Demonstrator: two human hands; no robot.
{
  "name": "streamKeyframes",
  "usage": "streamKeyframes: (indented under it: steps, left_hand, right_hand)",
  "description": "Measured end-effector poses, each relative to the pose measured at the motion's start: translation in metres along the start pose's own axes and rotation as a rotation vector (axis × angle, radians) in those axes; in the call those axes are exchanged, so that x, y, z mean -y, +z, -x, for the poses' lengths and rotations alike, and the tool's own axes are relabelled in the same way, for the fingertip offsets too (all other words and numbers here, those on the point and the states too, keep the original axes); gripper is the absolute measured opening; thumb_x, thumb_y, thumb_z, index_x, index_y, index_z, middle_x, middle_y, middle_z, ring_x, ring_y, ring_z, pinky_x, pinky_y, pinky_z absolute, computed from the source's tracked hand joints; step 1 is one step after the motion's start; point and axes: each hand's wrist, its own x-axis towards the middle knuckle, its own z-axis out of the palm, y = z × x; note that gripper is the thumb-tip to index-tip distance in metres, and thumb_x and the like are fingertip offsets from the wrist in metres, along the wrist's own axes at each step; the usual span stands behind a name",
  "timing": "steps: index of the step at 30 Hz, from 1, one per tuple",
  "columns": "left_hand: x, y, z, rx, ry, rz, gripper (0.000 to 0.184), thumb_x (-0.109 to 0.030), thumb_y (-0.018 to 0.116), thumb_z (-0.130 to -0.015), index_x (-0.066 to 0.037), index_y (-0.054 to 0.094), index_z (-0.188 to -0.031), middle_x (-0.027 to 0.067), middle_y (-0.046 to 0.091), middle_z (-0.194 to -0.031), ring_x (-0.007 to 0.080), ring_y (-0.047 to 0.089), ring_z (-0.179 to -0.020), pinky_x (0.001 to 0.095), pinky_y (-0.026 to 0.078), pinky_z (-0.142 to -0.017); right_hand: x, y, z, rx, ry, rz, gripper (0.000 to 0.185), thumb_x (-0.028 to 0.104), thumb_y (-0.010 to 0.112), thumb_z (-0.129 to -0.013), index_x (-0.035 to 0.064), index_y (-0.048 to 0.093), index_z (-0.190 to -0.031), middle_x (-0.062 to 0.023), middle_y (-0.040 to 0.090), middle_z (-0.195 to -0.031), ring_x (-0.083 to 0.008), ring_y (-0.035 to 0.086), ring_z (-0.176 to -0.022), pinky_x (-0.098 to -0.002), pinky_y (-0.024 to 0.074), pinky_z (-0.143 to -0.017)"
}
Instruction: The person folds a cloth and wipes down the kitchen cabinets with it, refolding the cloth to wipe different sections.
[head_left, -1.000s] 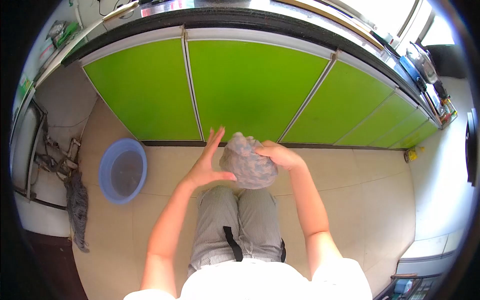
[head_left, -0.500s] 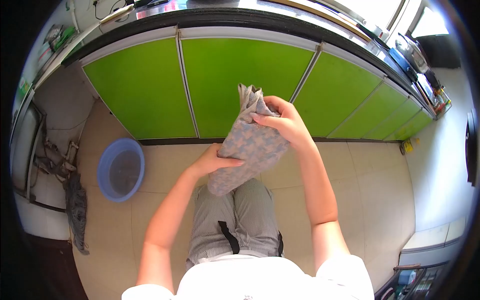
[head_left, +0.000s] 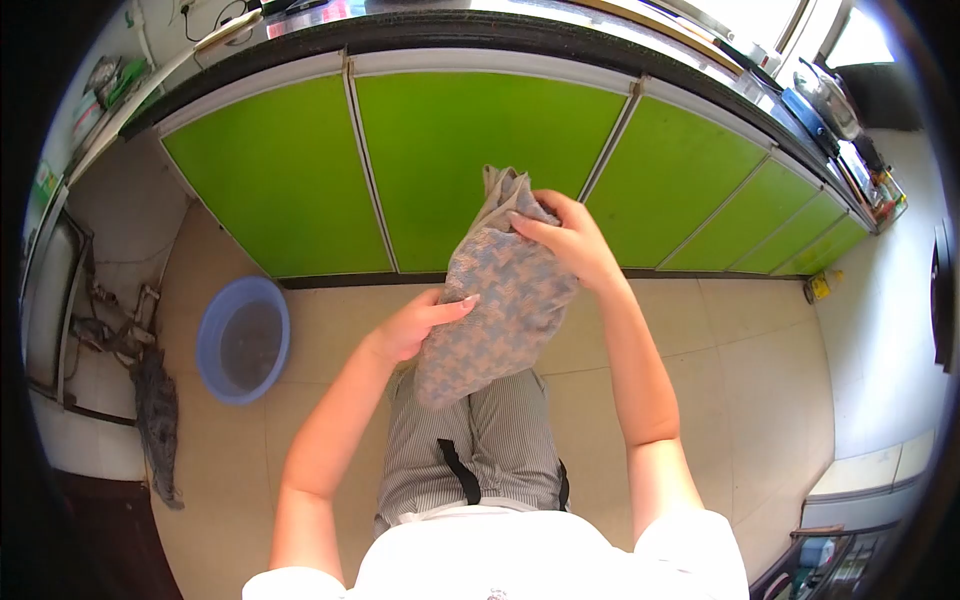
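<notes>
A folded towel [head_left: 500, 300] with a grey, blue and beige pattern hangs in the air in front of my legs, between both hands. My left hand [head_left: 420, 325] grips its left edge about midway down, thumb across the front and the other fingers hidden behind. Near the upper right corner, my right hand [head_left: 572, 240] holds the cloth with its thumb on the front face. The towel's gathered, layered end points up and away from me, and its rounded lower end overlaps my striped trousers [head_left: 465, 440].
Green cabinets [head_left: 490, 165] stand ahead under a dark-edged counter [head_left: 480, 35]. A blue basin [head_left: 205, 340] sits on the tiled floor at left, with a dark grey cloth [head_left: 157, 430] hanging beyond it. At the far right end of the counter is a metal pot lid [head_left: 828, 100].
The towel's lower end has dropped slightly toward my lap, and its face looks broader and flatter. My left hand has shifted a little up and left along the edge.
</notes>
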Motion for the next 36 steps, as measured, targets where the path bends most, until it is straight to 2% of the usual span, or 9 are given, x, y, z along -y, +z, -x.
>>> streamKeyframes:
  steps: [2, 5, 6, 9, 13, 16, 19, 25, 36]
  left_hand:
    - [0.004, 0.002, -0.001, -0.039, 0.009, 0.042, 0.049, -0.034, 0.052, -0.091, 0.004, 0.047, -0.123, 0.0112, 0.056, -0.118, 0.0178, 0.054, -0.108, 0.0316, 0.043, -0.091]
    - [0.010, 0.000, -0.008, -0.123, 0.038, 0.209, 0.048, -0.037, 0.051, -0.091, 0.001, 0.049, -0.121, 0.0096, 0.057, -0.117, 0.0177, 0.055, -0.106, 0.0322, 0.044, -0.089]
    - [0.010, 0.002, -0.011, -0.158, 0.052, 0.291, 0.047, -0.038, 0.051, -0.091, -0.001, 0.050, -0.120, 0.0089, 0.057, -0.117, 0.0176, 0.055, -0.106, 0.0324, 0.045, -0.089]
    - [0.019, -0.009, -0.017, -0.222, 0.085, 0.409, 0.045, -0.040, 0.048, -0.092, -0.006, 0.050, -0.121, 0.0062, 0.058, -0.115, 0.0181, 0.056, -0.105, 0.0347, 0.045, -0.089]
    - [0.018, 0.001, -0.016, -0.333, 0.079, 0.463, 0.045, -0.044, 0.046, -0.092, -0.009, 0.050, -0.121, 0.0048, 0.058, -0.112, 0.0183, 0.056, -0.104, 0.0364, 0.046, -0.088]
    - [0.011, 0.006, -0.009, -0.348, 0.122, 0.419, 0.053, -0.049, 0.046, -0.091, -0.009, 0.043, -0.126, 0.0061, 0.051, -0.122, 0.0209, 0.051, -0.111, 0.0392, 0.044, -0.090]
    - [0.008, 0.004, -0.006, -0.341, 0.119, 0.483, 0.058, -0.051, 0.046, -0.090, -0.009, 0.040, -0.129, 0.0077, 0.047, -0.126, 0.0230, 0.047, -0.116, 0.0407, 0.042, -0.094]
    - [0.016, 0.001, -0.015, -0.243, 0.236, 0.596, 0.059, -0.052, 0.045, -0.089, -0.009, 0.039, -0.129, 0.0087, 0.047, -0.126, 0.0251, 0.046, -0.115, 0.0406, 0.037, -0.098]
    - [0.028, -0.009, -0.021, -0.298, 0.253, 0.604, 0.055, -0.049, 0.043, -0.091, -0.010, 0.041, -0.128, 0.0052, 0.050, -0.123, 0.0223, 0.047, -0.113, 0.0381, 0.036, -0.098]
  right_hand:
    - [-0.019, 0.010, -0.002, -0.049, 0.011, 0.256, 0.043, 0.022, 0.065, -0.081, -0.0050, 0.055, -0.112, -0.0134, 0.061, -0.101, -0.0211, 0.059, -0.092, -0.0316, 0.0455, -0.083]
    - [-0.038, 0.022, 0.012, -0.425, -0.412, 0.834, 0.043, 0.026, 0.065, -0.081, -0.0018, 0.055, -0.113, -0.0175, 0.056, -0.113, -0.0308, 0.054, -0.105, -0.0391, 0.0417, -0.090]
    - [-0.029, 0.025, 0.019, -0.422, -0.407, 0.667, 0.046, 0.028, 0.069, -0.075, 0.0012, 0.055, -0.109, -0.0201, 0.051, -0.119, -0.0367, 0.046, -0.114, -0.0459, 0.0384, -0.093]
    - [-0.012, 0.043, 0.049, -0.141, -0.574, 0.481, 0.045, 0.025, 0.074, -0.070, 0.0061, 0.056, -0.107, -0.0175, 0.051, -0.116, -0.0389, 0.042, -0.119, -0.0480, 0.0375, -0.095]
    - [-0.018, 0.078, 0.069, 0.005, -0.565, 0.559, 0.048, 0.025, 0.078, -0.065, 0.0106, 0.057, -0.105, -0.0156, 0.044, -0.123, -0.0431, 0.028, -0.127, -0.0531, 0.0361, -0.096]
    - [-0.034, 0.094, 0.067, 0.026, -0.505, 0.427, 0.052, 0.024, 0.081, -0.060, 0.0127, 0.059, -0.105, -0.0132, 0.040, -0.132, -0.0450, 0.021, -0.131, -0.0570, 0.0305, -0.100]
    - [-0.032, 0.109, 0.072, 0.034, -0.507, 0.351, 0.052, 0.022, 0.081, -0.060, 0.0123, 0.059, -0.106, -0.0137, 0.038, -0.135, -0.0452, 0.021, -0.131, -0.0568, 0.0272, -0.102]
    - [-0.046, 0.117, 0.076, -0.065, -0.518, 0.378, 0.035, 0.017, 0.078, -0.063, 0.0110, 0.064, -0.095, -0.0102, 0.045, -0.131, -0.0434, 0.027, -0.130, -0.0571, 0.0239, -0.103]
    - [-0.052, 0.119, 0.076, -0.159, -0.501, 0.170, 0.014, 0.002, 0.067, -0.070, 0.0071, 0.058, -0.080, -0.0121, 0.052, -0.123, -0.0430, 0.034, -0.126, -0.0538, 0.0273, -0.102]
